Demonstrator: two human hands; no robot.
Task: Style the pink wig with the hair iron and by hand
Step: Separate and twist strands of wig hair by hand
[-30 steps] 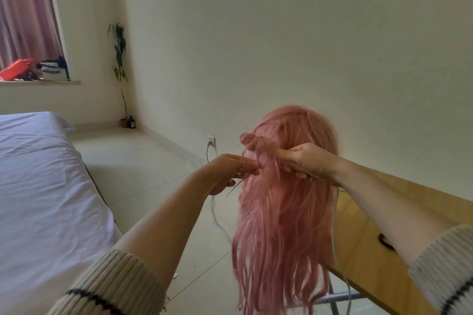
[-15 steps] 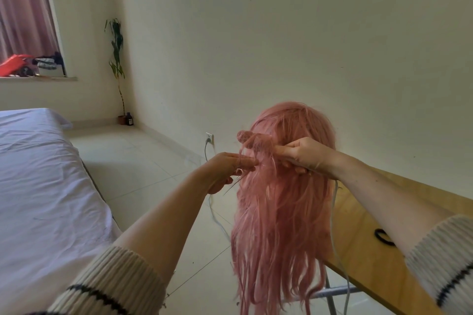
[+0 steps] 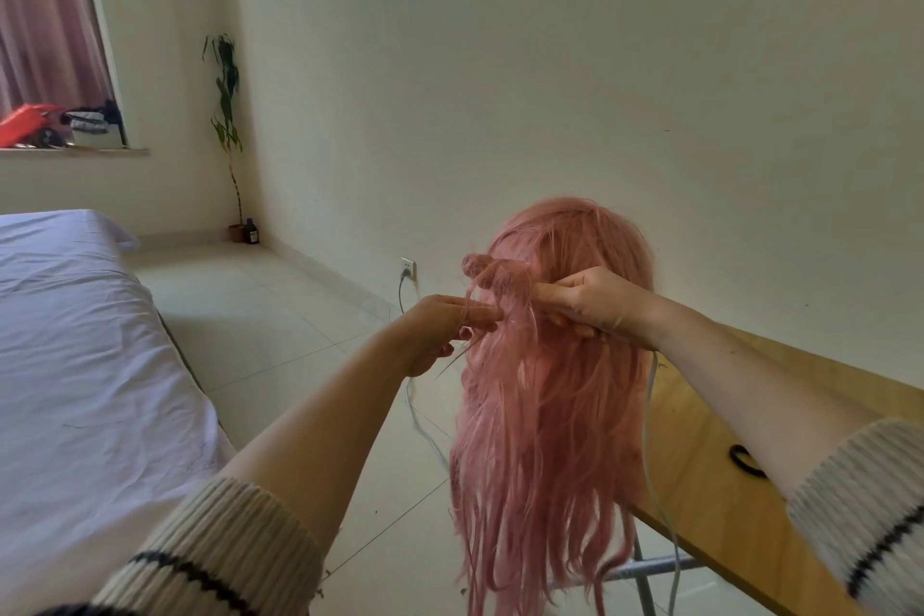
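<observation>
White sheets cover the bed (image 3: 75, 365) along the left of the frame, with a potted plant (image 3: 226, 115) standing in the far corner above it. Left of centre, the left hand (image 3: 440, 330) has its fingers closed, pinching a few strands at the wig's edge. At centre, the pink wig (image 3: 545, 415) hangs long past the near end of the wooden table (image 3: 710, 490). Right of centre, the right hand (image 3: 590, 300) is curled shut, gripping a twisted lock against the back of the wig. A black hair tie (image 3: 745, 463) lies on the table at lower right.
</observation>
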